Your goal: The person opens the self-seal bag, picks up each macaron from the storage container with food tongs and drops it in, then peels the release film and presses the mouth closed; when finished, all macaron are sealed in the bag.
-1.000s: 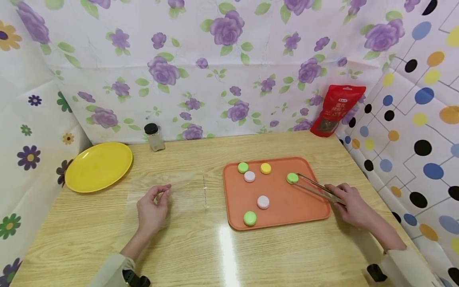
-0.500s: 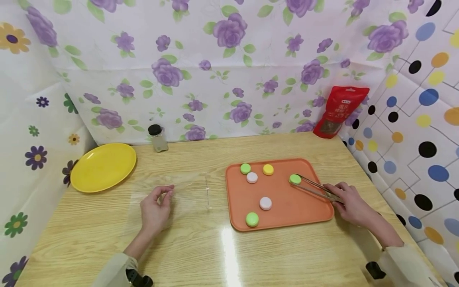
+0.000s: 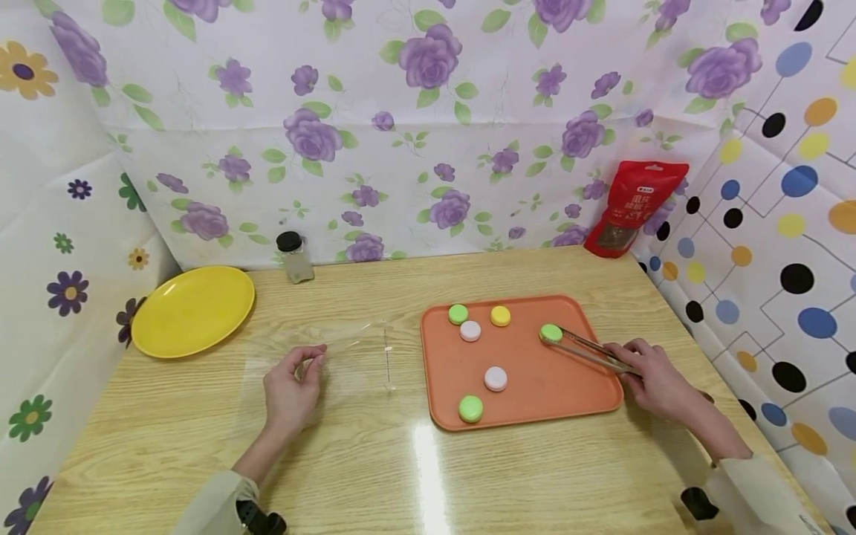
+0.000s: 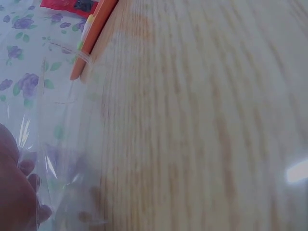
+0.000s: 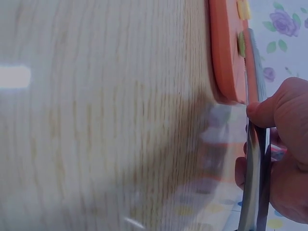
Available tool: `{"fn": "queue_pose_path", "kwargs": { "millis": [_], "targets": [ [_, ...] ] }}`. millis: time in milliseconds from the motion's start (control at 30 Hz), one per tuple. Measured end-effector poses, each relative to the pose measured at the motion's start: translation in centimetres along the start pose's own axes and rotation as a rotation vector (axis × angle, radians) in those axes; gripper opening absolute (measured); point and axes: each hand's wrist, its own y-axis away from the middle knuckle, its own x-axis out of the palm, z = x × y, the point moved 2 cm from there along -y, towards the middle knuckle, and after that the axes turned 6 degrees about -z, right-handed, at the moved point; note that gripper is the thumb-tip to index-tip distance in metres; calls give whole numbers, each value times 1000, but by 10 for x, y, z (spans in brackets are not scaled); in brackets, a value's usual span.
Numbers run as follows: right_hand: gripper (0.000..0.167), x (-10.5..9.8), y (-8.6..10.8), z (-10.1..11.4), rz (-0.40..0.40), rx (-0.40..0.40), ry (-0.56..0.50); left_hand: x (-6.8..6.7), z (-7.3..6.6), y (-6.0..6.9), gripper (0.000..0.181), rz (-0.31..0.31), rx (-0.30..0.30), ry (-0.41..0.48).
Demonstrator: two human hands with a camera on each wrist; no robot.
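Observation:
In the head view my left hand [image 3: 290,390] pinches the rim of a clear plastic bag [image 3: 354,364] that lies on the wooden table. The bag's glossy film also shows beside the fingers in the left wrist view. My right hand [image 3: 658,383] grips metal tongs [image 3: 591,357] whose tips stand on either side of a green macaron [image 3: 551,333]. That macaron sits at the right of an orange tray [image 3: 542,397]; whether both tips press it I cannot tell. Several other macarons rest there, among them a yellow one [image 3: 500,316] and a white one [image 3: 495,379].
A yellow plate [image 3: 194,312] lies at the back left. Near the back wall stands a small jar [image 3: 296,260] with a black lid. A red pouch [image 3: 631,208] leans in the back right corner. Patterned cloth covers the walls around the table [image 3: 348,475].
The whole head view has shifted slightly, so things appear a little further right. Both hands keep nearly the same place, and the tongs stay around the same green macaron.

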Motion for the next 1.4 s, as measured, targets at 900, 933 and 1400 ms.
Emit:
{"fn": "queue_pose_path", "kwargs": {
  "millis": [900,933,1400],
  "targets": [
    [52,36,-95,95,160,-102,-135,0,-1,-2,6,-5,-42,25],
    [52,41,-101,102,177,-112,-140,-1,-1,-2,6,-6,-42,23],
    [43,98,-165,170,312,-260,-174,-3,0,-1,6,-22,7,40]
  ]
}}
